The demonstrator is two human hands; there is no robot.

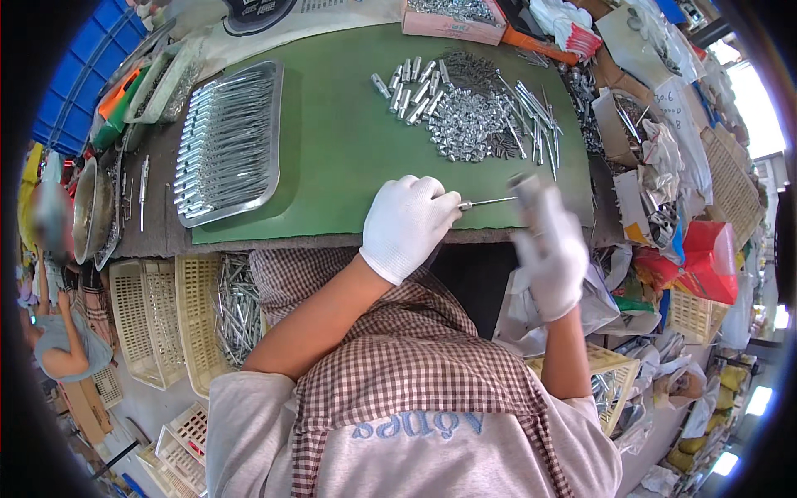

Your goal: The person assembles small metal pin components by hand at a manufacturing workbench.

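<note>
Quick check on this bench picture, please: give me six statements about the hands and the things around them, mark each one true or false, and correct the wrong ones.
1. The left hand holds a slender metal piece. True.
2. That piece points toward the person's left. False: it points to the right.
3. Loose small metal parts lie on the green mat. True.
4. The metal tray is right of those parts. False: the metal tray is to their left.
5. The right hand looks blurred. True.
6. The apron is plain white. False: the apron is checked, dark and pale.
</note>
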